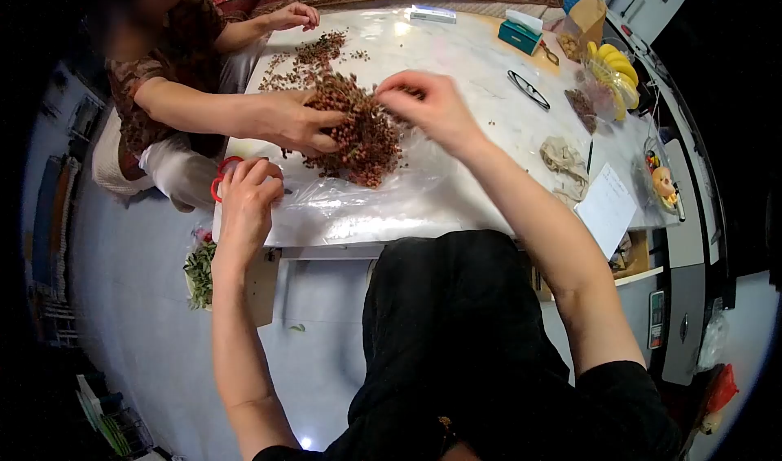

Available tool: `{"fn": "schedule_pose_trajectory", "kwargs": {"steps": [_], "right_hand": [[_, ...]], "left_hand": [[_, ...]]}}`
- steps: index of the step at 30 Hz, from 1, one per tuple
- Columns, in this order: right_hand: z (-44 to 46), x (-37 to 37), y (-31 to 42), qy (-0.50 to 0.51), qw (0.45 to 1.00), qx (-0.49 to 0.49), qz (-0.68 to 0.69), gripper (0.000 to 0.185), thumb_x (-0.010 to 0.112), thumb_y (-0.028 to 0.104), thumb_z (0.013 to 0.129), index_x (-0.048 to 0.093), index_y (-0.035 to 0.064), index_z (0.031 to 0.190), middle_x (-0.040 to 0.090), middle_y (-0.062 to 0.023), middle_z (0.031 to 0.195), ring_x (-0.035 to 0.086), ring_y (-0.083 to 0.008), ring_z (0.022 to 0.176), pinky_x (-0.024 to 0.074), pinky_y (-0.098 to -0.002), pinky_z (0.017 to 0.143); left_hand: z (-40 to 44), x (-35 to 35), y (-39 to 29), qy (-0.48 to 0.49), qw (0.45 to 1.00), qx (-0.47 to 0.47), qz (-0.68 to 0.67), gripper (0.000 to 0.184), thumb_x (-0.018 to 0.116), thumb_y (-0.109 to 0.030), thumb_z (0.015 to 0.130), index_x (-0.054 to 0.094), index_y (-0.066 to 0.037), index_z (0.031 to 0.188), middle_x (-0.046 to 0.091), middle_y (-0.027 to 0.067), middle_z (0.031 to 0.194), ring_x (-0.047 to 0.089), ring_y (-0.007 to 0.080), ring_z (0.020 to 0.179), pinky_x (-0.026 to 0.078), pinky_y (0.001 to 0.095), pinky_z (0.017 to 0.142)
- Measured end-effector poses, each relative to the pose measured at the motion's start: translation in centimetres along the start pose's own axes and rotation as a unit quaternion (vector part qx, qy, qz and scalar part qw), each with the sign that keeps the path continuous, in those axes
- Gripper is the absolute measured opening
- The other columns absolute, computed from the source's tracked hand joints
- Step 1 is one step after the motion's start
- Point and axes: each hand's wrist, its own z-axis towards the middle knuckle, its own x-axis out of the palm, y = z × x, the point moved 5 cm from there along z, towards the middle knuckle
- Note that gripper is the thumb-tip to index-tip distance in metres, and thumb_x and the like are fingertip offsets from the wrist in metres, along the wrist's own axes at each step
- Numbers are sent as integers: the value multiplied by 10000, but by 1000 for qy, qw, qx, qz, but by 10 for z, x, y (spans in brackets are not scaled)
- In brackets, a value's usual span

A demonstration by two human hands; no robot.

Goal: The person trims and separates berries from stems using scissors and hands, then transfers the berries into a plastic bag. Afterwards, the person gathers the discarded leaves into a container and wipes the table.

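Note:
A heap of reddish-brown berry clusters lies on a clear plastic sheet on the white table. My right hand is at the heap's upper right edge, fingers bent together and slightly blurred; what they pinch is too small to name. Near the table's left corner, my left hand is curled beside the red scissor handles; its fingertips point down and the palm side is hidden. A co-worker's hand reaches into the heap from the left, while their other hand is raised above the table's far left edge.
Glasses, a green tissue box, bananas, a crumpled cloth and a paper sheet lie toward the right. Loose berries are scattered behind the heap. Green leaves sit below the left corner.

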Motion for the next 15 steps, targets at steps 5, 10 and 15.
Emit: {"fn": "schedule_pose_trajectory", "kwargs": {"steps": [5,10,15], "right_hand": [[-12,30,-24,214,957,25,-192,305,622,203,857,640,45,1117,682,-104,999,625,-181,921,482,-317,824],[-24,-23,-22,171,976,29,-131,336,565,155,891,601,47,1207,648,-114,1146,613,-205,1031,474,-316,908],[-94,-134,-40,33,886,139,-440,614,726,351,754,551,35,1251,613,-172,1135,605,-286,977,480,-381,853]], "left_hand": [[0,-5,-7,19,999,0,-33,27,538,-15,706,514,-27,711,560,60,892,524,273,956,444,360,776],[-2,0,-11,18,1000,-1,-24,17,524,-2,716,527,-17,724,556,73,882,533,275,880,466,365,686],[-11,-5,-15,-2,1000,-2,-18,21,530,4,708,527,-16,714,564,75,880,537,277,858,467,377,687]]}}
